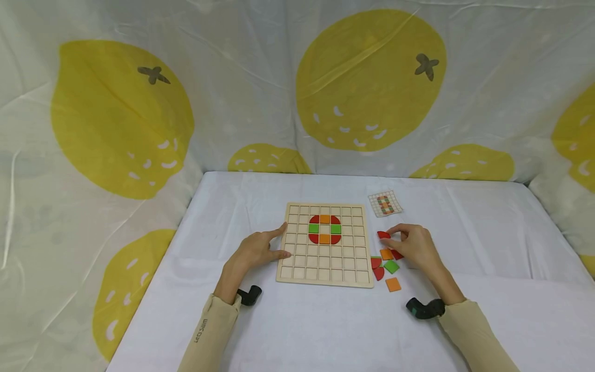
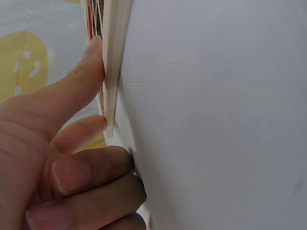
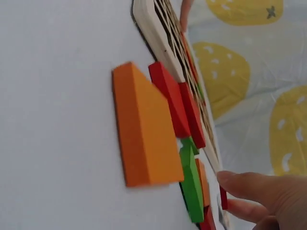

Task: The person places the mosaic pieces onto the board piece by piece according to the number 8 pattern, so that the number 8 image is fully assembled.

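**Handling the Red Piece**

The red piece (image 1: 382, 234) is pinched in the right grip (image 1: 418, 249), just right of the board (image 1: 324, 268). It should be held by its edges, so that it can be set down flat. The left grip (image 1: 253, 252) is spread against the board's left edge; light pressure is advised there. The red piece and the loose pieces (image 1: 391, 266) are partly covered. The card (image 1: 385, 203) appears too small for exact reading.
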Motion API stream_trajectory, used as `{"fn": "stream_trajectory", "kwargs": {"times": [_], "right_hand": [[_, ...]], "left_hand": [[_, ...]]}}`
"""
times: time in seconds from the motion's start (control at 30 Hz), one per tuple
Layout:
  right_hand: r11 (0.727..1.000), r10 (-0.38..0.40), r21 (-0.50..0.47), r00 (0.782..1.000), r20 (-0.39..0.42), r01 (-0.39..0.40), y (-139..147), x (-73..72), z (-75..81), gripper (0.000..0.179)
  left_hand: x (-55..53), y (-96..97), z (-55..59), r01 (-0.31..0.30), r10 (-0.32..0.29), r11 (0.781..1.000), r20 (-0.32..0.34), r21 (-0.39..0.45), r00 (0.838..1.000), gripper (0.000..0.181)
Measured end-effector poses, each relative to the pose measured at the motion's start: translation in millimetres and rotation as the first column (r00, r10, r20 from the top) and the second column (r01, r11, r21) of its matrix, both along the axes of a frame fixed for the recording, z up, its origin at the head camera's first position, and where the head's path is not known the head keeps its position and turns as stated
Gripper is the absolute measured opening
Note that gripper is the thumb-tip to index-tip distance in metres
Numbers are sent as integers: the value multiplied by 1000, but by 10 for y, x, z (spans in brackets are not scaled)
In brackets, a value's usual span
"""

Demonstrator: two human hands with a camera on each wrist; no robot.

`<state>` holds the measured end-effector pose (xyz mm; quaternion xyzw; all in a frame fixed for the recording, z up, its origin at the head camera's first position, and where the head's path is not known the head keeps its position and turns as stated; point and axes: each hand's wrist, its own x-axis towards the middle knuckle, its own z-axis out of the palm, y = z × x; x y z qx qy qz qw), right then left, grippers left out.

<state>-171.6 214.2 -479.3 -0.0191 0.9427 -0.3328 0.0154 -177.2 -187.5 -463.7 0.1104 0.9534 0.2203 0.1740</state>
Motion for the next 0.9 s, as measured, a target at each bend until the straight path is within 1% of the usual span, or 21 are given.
{"fn": "stream_trajectory", "kwargs": {"times": [0.1, 0.2, 0.37, 0.47, 0.67, 0.83, 0.9], "right_hand": [[999, -3, -34, 1000, 1, 3, -116, 43, 36, 32], [997, 22, -76, 1000, 15, -20, -301, 101, 60, 32], [992, 68, -110, 997, 24, -65, -624, 181, 57, 30], [989, 80, -126, 996, 28, -76, -765, 211, 41, 28], [992, 81, -102, 997, 7, -80, -933, 238, -10, 30], [993, 84, -80, 996, -1, -84, -982, 250, -17, 33], [993, 86, -85, 996, 1, -86, -979, 249, -19, 33]], "left_hand": [[0, 2, -3, -4, 4, 1000, 4, 0, 1000, 87], [-2, -2, -3, -1, 1, 1000, 6, -1, 1000, 87], [-5, -4, -3, -2, 2, 1000, 5, 2, 1000, 87], [-7, -2, -2, 1, -1, 1000, 2, 6, 1000, 87], [-6, 2, 1, 14, -13, 1000, -13, 15, 1000, 87], [2, -1, 10, 10, -10, 1000, -15, 16, 1000, 86], [4, -3, 11, 9, -8, 1000, -16, 16, 1000, 86]]}}
